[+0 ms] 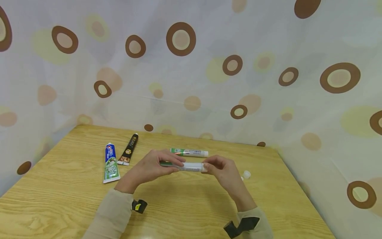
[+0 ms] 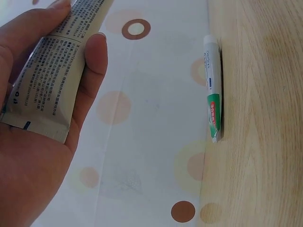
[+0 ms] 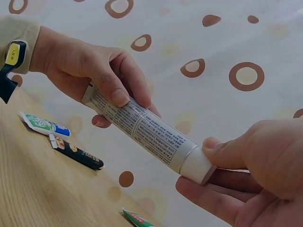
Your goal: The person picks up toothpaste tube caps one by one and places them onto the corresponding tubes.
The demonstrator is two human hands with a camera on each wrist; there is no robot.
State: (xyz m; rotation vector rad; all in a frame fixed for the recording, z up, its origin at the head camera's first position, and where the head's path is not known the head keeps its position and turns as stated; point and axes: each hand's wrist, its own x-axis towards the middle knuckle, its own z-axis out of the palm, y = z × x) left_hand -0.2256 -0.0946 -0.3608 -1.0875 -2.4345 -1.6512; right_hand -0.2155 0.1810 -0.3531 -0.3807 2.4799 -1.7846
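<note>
A white toothpaste tube with small printed text is held level above the table between both hands. My left hand grips its flat crimped end, thumb on one side and fingers on the other. At the other end my right hand pinches the white cap between thumb and fingers; the cap sits on the tube. Just behind the held tube, a green and white toothpaste tube lies on the table. The left wrist view shows the printed back of the held tube against the palm.
On the left of the wooden table lie a blue and green toothpaste tube and a black one. A small white cap rests right of my right hand, a white bit beside it. A dotted curtain hangs behind.
</note>
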